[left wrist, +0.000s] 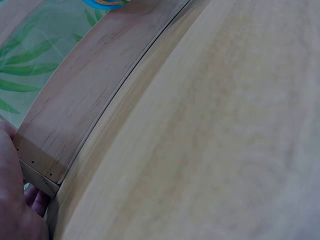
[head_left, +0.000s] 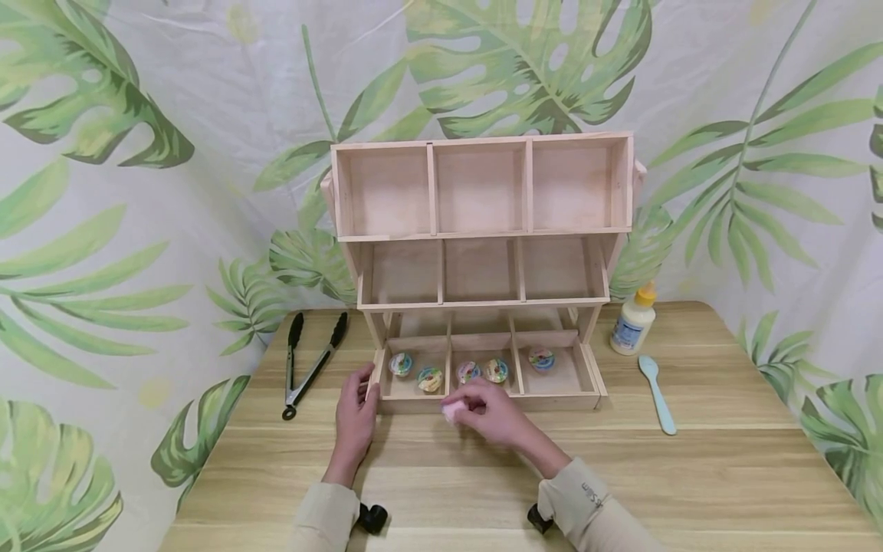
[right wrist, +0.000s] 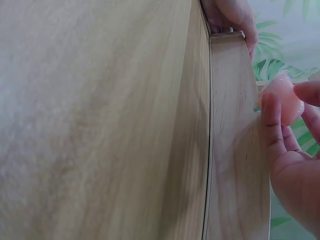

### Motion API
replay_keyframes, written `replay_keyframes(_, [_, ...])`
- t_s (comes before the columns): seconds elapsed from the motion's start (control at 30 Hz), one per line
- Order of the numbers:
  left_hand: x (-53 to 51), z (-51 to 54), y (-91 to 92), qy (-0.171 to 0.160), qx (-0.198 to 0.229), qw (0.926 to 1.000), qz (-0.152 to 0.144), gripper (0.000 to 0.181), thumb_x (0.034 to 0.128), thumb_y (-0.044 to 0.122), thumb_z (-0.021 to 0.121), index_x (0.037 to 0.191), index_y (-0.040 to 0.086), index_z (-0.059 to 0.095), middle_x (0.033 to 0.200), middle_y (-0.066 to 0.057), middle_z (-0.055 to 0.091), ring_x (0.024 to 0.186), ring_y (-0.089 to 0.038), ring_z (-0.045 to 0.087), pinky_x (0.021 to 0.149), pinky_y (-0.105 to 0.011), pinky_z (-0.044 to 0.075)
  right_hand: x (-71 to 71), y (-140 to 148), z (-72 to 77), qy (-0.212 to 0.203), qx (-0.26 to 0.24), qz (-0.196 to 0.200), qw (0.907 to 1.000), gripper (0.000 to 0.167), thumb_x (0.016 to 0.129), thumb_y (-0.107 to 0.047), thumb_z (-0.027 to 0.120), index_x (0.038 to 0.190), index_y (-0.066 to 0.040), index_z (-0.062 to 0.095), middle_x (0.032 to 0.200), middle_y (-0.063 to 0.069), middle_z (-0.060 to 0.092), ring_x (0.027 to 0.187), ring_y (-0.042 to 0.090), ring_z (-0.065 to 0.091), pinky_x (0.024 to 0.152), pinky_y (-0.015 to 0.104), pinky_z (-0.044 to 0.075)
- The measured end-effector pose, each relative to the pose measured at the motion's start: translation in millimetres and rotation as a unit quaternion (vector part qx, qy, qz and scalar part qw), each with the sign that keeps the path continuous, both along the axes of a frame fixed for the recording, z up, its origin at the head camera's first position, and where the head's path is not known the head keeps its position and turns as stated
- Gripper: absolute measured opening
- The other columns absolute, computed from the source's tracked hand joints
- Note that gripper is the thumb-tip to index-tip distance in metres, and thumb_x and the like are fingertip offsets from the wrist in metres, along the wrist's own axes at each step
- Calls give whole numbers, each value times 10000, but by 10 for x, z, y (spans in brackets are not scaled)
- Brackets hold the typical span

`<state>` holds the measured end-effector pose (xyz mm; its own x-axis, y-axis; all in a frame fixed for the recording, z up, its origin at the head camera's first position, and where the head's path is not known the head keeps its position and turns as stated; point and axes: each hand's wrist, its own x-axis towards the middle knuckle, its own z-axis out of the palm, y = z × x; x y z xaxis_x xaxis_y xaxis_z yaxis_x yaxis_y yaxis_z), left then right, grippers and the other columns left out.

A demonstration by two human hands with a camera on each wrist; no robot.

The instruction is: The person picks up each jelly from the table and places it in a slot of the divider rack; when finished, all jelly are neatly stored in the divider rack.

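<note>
A three-tier wooden display rack (head_left: 483, 238) stands on the table, each tier split into three compartments. Two small jelly cups with printed lids lie in the bottom tier's left compartment, two in its middle compartment (head_left: 480, 345), and one jelly cup (head_left: 541, 359) in the right. My left hand (head_left: 355, 414) grips the left end of the bottom tier, thumb and fingers on either side of the corner. Between thumb and fingers, my right hand (head_left: 493, 414) pinches a pink jelly cup (right wrist: 284, 100) just above the bottom tier's front board (right wrist: 235, 150).
Black-tipped tongs (head_left: 310, 376) lie left of the rack on the wooden table (head_left: 441, 475). On the right are a white bottle with a yellow cap (head_left: 631, 322) and a light blue spoon (head_left: 657, 395). A leaf-print cloth (head_left: 172, 253) hangs behind.
</note>
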<state>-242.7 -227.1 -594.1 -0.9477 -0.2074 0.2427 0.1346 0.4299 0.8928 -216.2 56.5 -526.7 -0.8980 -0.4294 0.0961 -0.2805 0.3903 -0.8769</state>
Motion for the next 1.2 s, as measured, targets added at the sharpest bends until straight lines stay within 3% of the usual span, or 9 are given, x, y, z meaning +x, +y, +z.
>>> replay_keyframes(0.3, [-3,7,-1,-57,-20,10000,3,403,1063,176,557,1463,117,551,1375,-145,573,1202,-293,611,976,-384,504,-34,26,-18,-91,-453,-140,9988,269,809,-100,876,1061,-105,782,1087,82,645,878,151,606,736,220,546])
replay_keyframes(0.53, [-7,-3,-6,-113,27,9999,-7,408,1068,180,550,1472,124,546,1391,-143,566,1222,-297,605,999,-403,503,-32,46,-27,-82,-384,-370,9985,146,868,-180,840,971,-117,758,1027,59,677,815,138,602,689,232,540])
replay_keyframes(0.83, [11,12,9,-127,12,9999,-3,414,1072,179,542,1481,117,537,1402,-150,562,1233,-306,603,994,-345,497,-52,51,-28,-63,-663,-269,9974,312,948,-84,738,1257,-42,722,1109,163,594,703,114,607,594,290,592])
replay_keyframes(1.0, [12,6,9,-102,-24,9999,32,406,1066,164,554,1470,114,546,1389,-148,567,1215,-299,605,975,-319,493,-60,56,-26,-21,-631,-209,9978,261,986,-73,686,1242,-43,723,1058,146,510,706,104,597,629,259,586])
replay_keyframes(1.2, [-4,-7,2,-47,-24,10000,23,400,1063,166,562,1460,119,556,1381,-140,572,1201,-283,601,960,-287,482,-74,46,-29,-401,-1217,-132,9917,253,1000,-2,634,1247,57,625,1231,240,479,737,204,681,663,334,630])
